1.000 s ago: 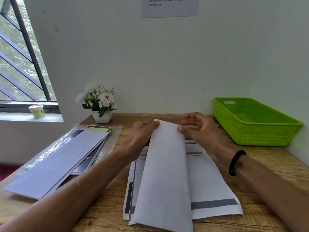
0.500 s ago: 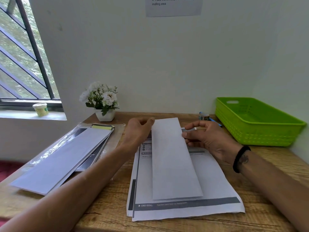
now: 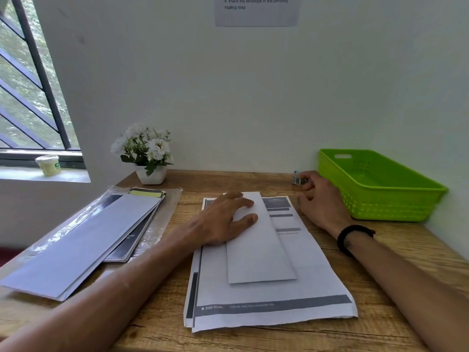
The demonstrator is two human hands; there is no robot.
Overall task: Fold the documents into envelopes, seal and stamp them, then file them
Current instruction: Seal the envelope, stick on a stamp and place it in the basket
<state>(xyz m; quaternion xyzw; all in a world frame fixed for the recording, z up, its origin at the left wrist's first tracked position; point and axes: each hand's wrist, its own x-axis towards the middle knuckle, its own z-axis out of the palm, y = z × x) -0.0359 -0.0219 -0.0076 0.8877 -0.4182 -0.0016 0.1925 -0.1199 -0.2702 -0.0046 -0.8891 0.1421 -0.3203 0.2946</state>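
A long white envelope (image 3: 258, 247) lies flat on a stack of printed documents (image 3: 274, 301) at the middle of the wooden table (image 3: 396, 255). My left hand (image 3: 223, 219) rests palm down on the envelope's far left part, fingers spread. My right hand (image 3: 322, 199) is off the envelope, near the table's back right. Its fingertips touch a small blue and white object (image 3: 298, 179) beside the green basket (image 3: 375, 184). Whether they grip that object is not clear.
A pile of white envelopes (image 3: 83, 240) lies on a clear plastic sleeve at the left, over dark booklets. A small white pot of flowers (image 3: 147, 156) stands at the back. A printed note (image 3: 256, 8) hangs on the wall. A small tub (image 3: 48, 165) sits on the windowsill.
The envelope went from held up by both hands to lying flat on the documents. My left hand now presses on it; my right hand let go and moved back right to the small object.
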